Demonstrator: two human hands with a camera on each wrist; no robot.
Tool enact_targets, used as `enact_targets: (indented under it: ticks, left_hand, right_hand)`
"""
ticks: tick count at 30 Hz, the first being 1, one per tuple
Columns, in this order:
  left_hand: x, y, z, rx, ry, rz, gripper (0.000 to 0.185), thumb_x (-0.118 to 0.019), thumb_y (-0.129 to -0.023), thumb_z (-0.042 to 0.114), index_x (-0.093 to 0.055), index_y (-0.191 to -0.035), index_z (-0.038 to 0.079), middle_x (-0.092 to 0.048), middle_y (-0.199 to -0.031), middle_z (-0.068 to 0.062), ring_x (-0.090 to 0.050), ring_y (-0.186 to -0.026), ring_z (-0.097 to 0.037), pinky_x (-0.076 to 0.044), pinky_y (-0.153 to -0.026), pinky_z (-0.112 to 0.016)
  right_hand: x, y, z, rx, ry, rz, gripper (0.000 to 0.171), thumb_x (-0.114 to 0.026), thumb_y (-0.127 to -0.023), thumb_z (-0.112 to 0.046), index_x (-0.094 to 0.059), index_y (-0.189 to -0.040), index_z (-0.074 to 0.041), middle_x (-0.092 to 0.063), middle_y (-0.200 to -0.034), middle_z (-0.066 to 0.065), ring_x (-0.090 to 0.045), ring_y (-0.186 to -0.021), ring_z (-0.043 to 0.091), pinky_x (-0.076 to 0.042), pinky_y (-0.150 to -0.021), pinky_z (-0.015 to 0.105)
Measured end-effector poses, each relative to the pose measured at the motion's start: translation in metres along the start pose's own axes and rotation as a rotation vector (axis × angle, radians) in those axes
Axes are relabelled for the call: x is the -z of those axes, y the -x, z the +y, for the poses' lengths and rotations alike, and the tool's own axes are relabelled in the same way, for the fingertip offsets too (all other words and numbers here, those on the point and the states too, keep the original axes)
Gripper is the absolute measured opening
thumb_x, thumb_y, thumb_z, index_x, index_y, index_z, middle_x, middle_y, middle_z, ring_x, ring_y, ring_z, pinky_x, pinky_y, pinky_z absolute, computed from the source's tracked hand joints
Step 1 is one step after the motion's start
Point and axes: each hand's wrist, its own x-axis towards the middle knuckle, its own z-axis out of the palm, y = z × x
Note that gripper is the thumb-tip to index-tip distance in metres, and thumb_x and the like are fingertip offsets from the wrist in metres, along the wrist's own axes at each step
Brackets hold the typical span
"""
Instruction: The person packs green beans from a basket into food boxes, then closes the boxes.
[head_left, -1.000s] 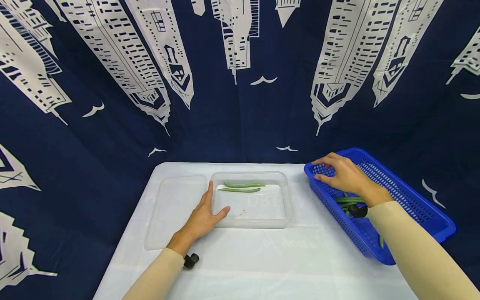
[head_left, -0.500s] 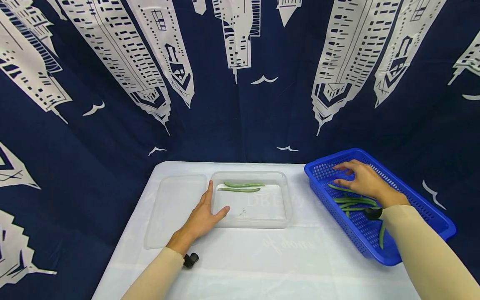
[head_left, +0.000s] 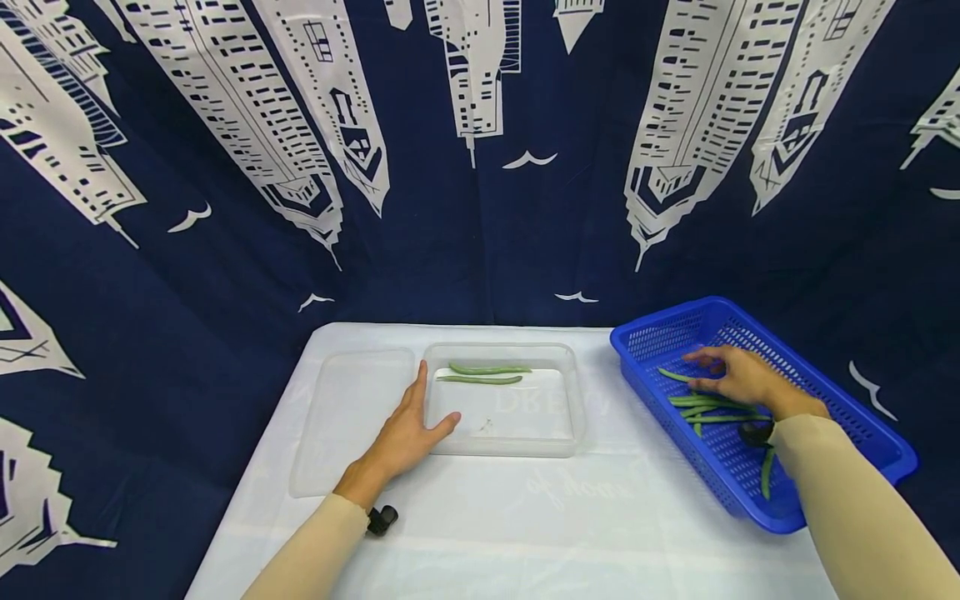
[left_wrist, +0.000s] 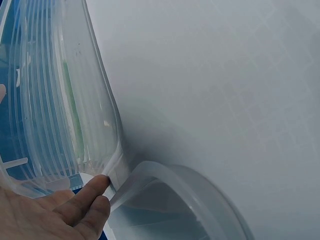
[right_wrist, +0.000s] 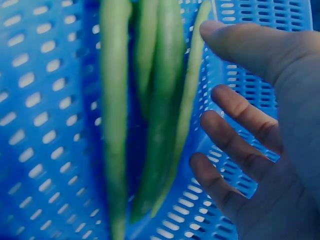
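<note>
Right hand (head_left: 738, 379) hovering inside blue basket (head_left: 855, 417), fingers spread loose just above green beans (head_left: 708, 404), holding nothing. Left hand (head_left: 405, 433) lying flat, steadying near-left corner of clear tray (head_left: 573, 400). Advice: pinching single bean mid-length, lifting clear of basket rim.

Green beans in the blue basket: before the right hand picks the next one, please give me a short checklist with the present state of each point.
1. Beans left in the blue basket: ok, several green beans lie there.
2. Right hand free: ok, fingers spread above the beans, holding nothing.
3. One bean singled out: not ok, the beans lie bunched side by side.
4. Clear container steadied: ok, left hand rests flat against its left rim.
5. Room in the container: ok, only two beans lie at its far side.
6. Lid out of the way: ok, beside the container.
</note>
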Motion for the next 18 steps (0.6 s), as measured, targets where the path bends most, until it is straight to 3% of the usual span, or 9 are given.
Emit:
enact_targets:
  ticks: [4,7,10,13,18]
  left_hand:
    - [0.0005,0.0001,-0.0002,-0.005,-0.001,0.004,0.118,-0.075,-0.109,0.063,0.004,-0.190,0.030,-0.019,-0.197,-0.013,-0.032,-0.179,-0.045,-0.033,-0.142,-0.069]
    - [0.0017,-0.0003,0.0010,-0.006,0.000,0.001,0.117,-0.075,-0.109,0.062,0.005,-0.190,0.031,-0.019,-0.197,-0.013,-0.032,-0.179,-0.045,-0.033,-0.142,-0.069]
    - [0.0024,-0.0005,0.0015,-0.011,-0.002,0.001,0.117,-0.074,-0.110,0.062,0.006,-0.189,0.032,-0.019,-0.197,-0.014,-0.033,-0.178,-0.045,-0.034,-0.142,-0.069]
    - [0.0024,-0.0007,0.0005,-0.011,-0.004,-0.001,0.117,-0.074,-0.110,0.062,0.007,-0.189,0.032,-0.019,-0.197,-0.014,-0.032,-0.179,-0.045,-0.034,-0.142,-0.068]
    - [0.0014,-0.0008,-0.0019,-0.011,0.001,-0.002,0.118,-0.074,-0.109,0.064,0.007,-0.189,0.033,-0.019,-0.197,-0.014,-0.031,-0.180,-0.044,-0.033,-0.143,-0.068]
  right_hand:
    - [-0.0046,0.0013,0.0055,-0.013,0.000,-0.014,0.043,-0.091,-0.102,-0.019,-0.080,-0.139,0.000,-0.084,-0.123,0.028,-0.081,-0.114,0.046,-0.065,-0.098,0.063]
    - [-0.0058,0.0015,0.0083,-0.010,0.002,-0.009,0.035,-0.091,-0.100,-0.013,-0.084,-0.132,-0.001,-0.086,-0.112,0.018,-0.079,-0.101,0.028,-0.063,-0.087,0.043]
    - [-0.0061,0.0014,0.0095,-0.002,-0.008,-0.007,0.025,-0.088,-0.099,-0.004,-0.087,-0.124,-0.002,-0.084,-0.102,0.007,-0.069,-0.089,0.008,-0.055,-0.077,0.028]
    - [-0.0064,0.0010,0.0106,0.004,-0.019,-0.010,0.021,-0.082,-0.098,0.004,-0.088,-0.117,-0.003,-0.081,-0.097,0.004,-0.059,-0.082,0.000,-0.051,-0.072,0.022]
    - [-0.0082,0.0006,0.0117,-0.002,-0.018,-0.013,0.022,-0.076,-0.097,0.009,-0.089,-0.110,-0.004,-0.081,-0.095,0.003,-0.057,-0.081,0.000,-0.050,-0.072,0.022]
